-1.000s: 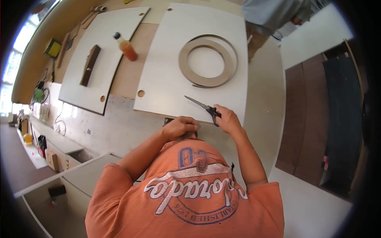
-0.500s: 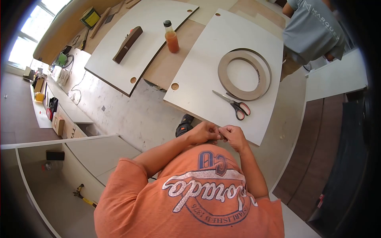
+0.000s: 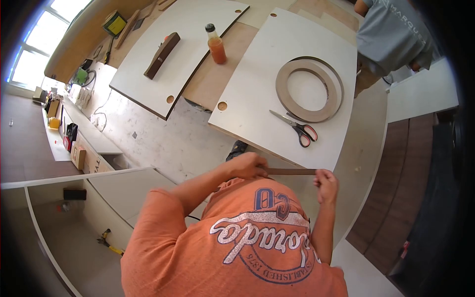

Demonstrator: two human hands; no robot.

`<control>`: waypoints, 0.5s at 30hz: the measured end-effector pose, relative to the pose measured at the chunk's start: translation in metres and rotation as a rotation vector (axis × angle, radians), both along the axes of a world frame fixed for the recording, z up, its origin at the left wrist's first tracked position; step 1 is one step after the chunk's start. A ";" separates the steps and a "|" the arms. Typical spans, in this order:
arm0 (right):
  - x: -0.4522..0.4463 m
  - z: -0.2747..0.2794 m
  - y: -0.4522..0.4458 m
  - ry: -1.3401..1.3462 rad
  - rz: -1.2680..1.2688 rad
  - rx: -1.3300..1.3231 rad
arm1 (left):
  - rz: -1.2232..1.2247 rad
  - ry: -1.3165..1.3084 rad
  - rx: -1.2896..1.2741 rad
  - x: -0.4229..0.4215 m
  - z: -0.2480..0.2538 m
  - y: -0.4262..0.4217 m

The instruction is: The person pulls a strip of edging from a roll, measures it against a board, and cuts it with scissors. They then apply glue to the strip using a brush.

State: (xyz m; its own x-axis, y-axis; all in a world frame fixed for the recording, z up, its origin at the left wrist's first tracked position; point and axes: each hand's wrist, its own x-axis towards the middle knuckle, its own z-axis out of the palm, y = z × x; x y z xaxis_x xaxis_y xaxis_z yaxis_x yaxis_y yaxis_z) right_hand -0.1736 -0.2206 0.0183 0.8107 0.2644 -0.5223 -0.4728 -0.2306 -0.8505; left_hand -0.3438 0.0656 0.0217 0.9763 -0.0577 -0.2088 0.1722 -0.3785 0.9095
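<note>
A narrow brown strip of edge banding stretches between my two hands, close in front of my orange shirt. My left hand is closed on its left end, with the fingers curled downward. At the other end, my right hand pinches the strip between thumb and fingers. Beyond my hands, scissors with black and red handles lie on a white panel. A coil of edge banding rests just behind the scissors on the same panel.
A second white panel carries a wooden hand plane. Between the panels stands a bottle of orange liquid. A co-worker in a grey shirt is at the far right. Left lies an open cabinet with pliers inside.
My hands were together; now my right hand has moved right, away from the left, and a length of edge banding shows between them. The scissors and coil stay in place.
</note>
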 end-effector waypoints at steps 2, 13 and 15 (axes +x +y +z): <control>0.017 -0.013 -0.043 -0.037 -0.126 0.001 | 0.000 0.083 0.085 -0.021 0.003 0.024; -0.004 -0.025 -0.067 -0.051 -0.364 0.040 | 0.369 0.201 0.504 -0.061 0.022 0.108; 0.002 -0.023 -0.059 -0.053 -0.398 0.007 | 0.491 0.216 0.508 -0.050 0.030 0.116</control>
State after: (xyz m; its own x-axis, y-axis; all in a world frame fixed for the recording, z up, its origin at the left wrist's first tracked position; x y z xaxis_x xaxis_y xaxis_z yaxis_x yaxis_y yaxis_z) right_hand -0.1713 -0.2801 -0.0047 0.8763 -0.0721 -0.4764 -0.4795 -0.0325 -0.8770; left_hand -0.3939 0.1819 0.0520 0.7986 0.5306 -0.2841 0.5859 -0.5770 0.5691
